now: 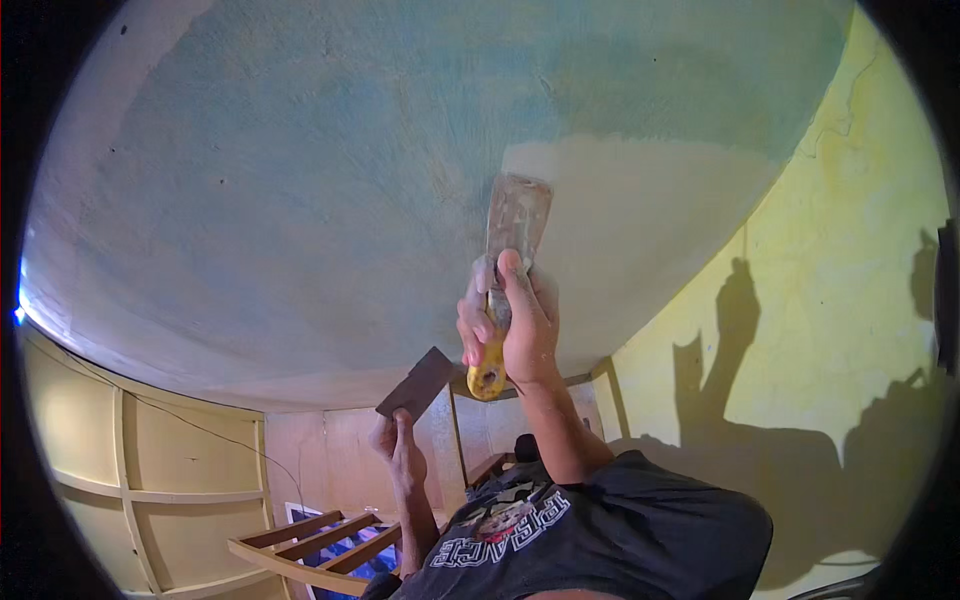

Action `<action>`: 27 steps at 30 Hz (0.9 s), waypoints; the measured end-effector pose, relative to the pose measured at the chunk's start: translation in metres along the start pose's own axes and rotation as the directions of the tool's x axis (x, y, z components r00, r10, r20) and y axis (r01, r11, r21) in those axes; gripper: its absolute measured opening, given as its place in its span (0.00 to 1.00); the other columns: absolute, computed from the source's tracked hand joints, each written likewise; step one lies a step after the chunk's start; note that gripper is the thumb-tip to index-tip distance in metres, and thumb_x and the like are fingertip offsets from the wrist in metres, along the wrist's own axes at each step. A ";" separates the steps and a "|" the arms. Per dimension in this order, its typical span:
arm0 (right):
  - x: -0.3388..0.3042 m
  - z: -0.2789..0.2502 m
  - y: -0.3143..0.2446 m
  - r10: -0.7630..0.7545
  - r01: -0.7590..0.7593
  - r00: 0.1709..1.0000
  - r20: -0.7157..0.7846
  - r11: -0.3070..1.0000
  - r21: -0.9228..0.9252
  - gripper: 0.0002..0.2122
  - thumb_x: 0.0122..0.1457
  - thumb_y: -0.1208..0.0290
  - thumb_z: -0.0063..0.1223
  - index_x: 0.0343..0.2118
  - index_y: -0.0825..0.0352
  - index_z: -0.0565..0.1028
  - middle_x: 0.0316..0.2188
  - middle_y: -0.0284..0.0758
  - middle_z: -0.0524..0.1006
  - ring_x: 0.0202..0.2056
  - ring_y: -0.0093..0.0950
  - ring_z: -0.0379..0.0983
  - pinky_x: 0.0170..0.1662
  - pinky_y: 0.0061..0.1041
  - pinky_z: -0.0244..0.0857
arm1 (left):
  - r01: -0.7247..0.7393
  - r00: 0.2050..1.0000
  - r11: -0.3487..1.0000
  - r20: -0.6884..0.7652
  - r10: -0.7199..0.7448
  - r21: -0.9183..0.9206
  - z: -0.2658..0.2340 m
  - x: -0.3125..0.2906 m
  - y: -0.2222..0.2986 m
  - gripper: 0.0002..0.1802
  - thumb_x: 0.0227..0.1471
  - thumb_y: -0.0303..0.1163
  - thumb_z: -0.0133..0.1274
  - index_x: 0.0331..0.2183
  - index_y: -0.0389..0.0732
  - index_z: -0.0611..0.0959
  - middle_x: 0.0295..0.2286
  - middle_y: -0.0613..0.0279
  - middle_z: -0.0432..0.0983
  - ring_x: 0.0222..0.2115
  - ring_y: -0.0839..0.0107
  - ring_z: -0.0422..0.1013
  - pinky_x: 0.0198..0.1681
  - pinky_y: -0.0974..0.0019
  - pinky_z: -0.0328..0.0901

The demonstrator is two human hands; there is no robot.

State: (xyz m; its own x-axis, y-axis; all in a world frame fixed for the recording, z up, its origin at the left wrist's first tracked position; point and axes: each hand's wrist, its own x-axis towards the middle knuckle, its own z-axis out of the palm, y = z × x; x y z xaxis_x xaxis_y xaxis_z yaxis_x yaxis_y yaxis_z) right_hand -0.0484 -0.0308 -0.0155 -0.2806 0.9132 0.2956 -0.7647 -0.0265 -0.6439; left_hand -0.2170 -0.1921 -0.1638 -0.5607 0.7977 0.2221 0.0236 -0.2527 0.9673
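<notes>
The right hand grips 1 yellow-handled scraper, the left hand 1 dark plate

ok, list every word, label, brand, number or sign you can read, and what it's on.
Dark T-shirt: large pale outlined block letters on the chest, beside a picture print; I won't copy out the wording.
Scraper with yellow handle: no lettering I can make out; blade smeared.
Dark plate: none visible.
Ceiling and yellow wall: none visible.
</notes>
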 end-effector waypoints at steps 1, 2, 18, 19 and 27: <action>0.003 -0.001 0.003 -0.026 0.026 1.000 -0.009 0.999 -0.045 0.20 0.71 0.53 0.37 0.30 0.65 0.67 0.10 0.31 0.64 0.08 0.25 0.62 0.12 0.23 0.59 | 0.006 1.000 0.998 -0.017 -0.005 0.066 0.001 0.004 0.001 0.17 0.65 0.36 0.49 0.43 0.30 0.81 0.38 0.63 0.78 0.39 0.75 0.70 0.45 0.68 0.64; 0.002 -0.002 0.002 -0.029 0.029 1.000 -0.005 0.999 -0.044 0.20 0.71 0.53 0.37 0.30 0.65 0.67 0.10 0.31 0.64 0.08 0.25 0.62 0.12 0.23 0.59 | 0.013 0.999 0.991 -0.035 -0.008 0.131 0.003 0.008 0.004 0.20 0.66 0.41 0.49 0.42 0.31 0.81 0.38 0.63 0.77 0.39 0.74 0.70 0.44 0.66 0.64; 0.000 0.000 -0.014 0.034 -0.035 0.999 -0.013 0.997 -0.065 0.21 0.70 0.51 0.39 0.28 0.65 0.66 0.10 0.31 0.64 0.08 0.24 0.62 0.12 0.22 0.58 | -0.034 0.999 0.999 -0.033 0.033 -0.004 0.009 0.002 0.010 0.18 0.65 0.36 0.50 0.45 0.30 0.81 0.41 0.61 0.79 0.41 0.75 0.72 0.48 0.69 0.64; 0.004 0.003 -0.014 0.022 -0.024 0.999 -0.023 0.998 -0.060 0.21 0.70 0.51 0.39 0.28 0.65 0.66 0.10 0.31 0.64 0.08 0.24 0.62 0.11 0.22 0.58 | -0.022 0.999 0.999 -0.029 0.023 0.028 0.007 0.003 0.008 0.18 0.65 0.38 0.50 0.43 0.30 0.81 0.39 0.62 0.79 0.40 0.74 0.72 0.46 0.67 0.65; 0.000 -0.008 -0.018 0.020 -0.023 0.999 -0.033 0.995 -0.102 0.24 0.71 0.52 0.37 0.23 0.66 0.66 0.11 0.31 0.65 0.09 0.23 0.64 0.13 0.22 0.60 | -0.015 0.998 1.000 -0.068 0.016 0.021 0.013 -0.001 0.010 0.16 0.65 0.37 0.52 0.40 0.31 0.81 0.31 0.70 0.75 0.34 0.79 0.66 0.40 0.72 0.61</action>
State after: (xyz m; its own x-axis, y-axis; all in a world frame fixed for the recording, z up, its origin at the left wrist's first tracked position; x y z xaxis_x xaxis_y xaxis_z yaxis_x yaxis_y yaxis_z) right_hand -0.0304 -0.0272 -0.0097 -0.2768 0.9253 0.2593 -0.6950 -0.0064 -0.7190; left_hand -0.2058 -0.1883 -0.1529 -0.6154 0.7543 0.2288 0.0494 -0.2528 0.9663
